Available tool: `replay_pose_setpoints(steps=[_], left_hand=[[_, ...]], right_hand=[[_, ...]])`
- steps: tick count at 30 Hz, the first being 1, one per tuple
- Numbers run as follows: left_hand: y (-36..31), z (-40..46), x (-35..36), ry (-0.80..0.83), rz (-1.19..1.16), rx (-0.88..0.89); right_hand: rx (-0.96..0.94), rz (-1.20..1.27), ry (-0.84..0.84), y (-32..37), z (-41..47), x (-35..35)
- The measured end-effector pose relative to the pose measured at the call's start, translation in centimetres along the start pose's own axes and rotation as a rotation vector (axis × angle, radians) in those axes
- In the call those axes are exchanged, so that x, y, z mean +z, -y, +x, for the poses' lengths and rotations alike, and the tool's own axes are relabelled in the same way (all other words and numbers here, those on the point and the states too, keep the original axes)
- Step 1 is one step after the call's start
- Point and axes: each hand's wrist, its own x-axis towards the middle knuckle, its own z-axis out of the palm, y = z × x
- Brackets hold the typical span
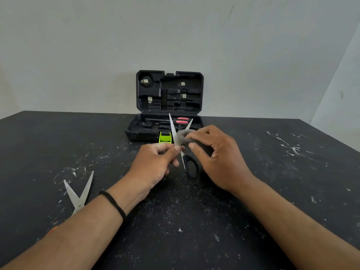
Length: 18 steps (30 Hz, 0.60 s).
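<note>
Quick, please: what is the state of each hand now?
Left hand: pinches the open scissors near the pivot.
Right hand: holds a grey pad against one blade.

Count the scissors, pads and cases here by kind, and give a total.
Scissors: 3, one held, one lying at left, one red-handled and stowed
Pad: 1
Case: 1
Total: 5

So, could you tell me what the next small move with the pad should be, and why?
Probably slide the pad up the blade toward its tip. The right hand presses the pad against the open scissors low down, just above where the left hand pinches them, so most of the blade lies above the pad.
</note>
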Motion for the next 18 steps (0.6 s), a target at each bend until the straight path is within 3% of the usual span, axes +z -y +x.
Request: replay_pose_setpoints(steps=[5, 11, 15, 18], left_hand=[[0.3, 0.0, 0.0, -0.019, -0.005, -0.019], [0.1, -0.2, -0.2, 0.028, -0.039, -0.009], [0.0, -0.7, -0.2, 0.115, -0.02, 0.023], [0.1, -0.7, -0.2, 0.113, -0.009, 0.038]], right_hand=[[-0.024, -0.068, 0.087, -0.4, 0.0, 0.6], [-0.057, -0.183, -0.038, -0.6, 0.3, 1.2], [0.095, -0.259, -0.17, -1.3, 1.2, 0.5], [0.085, -0.208, -0.112, -1.2, 0.8, 0.2]])
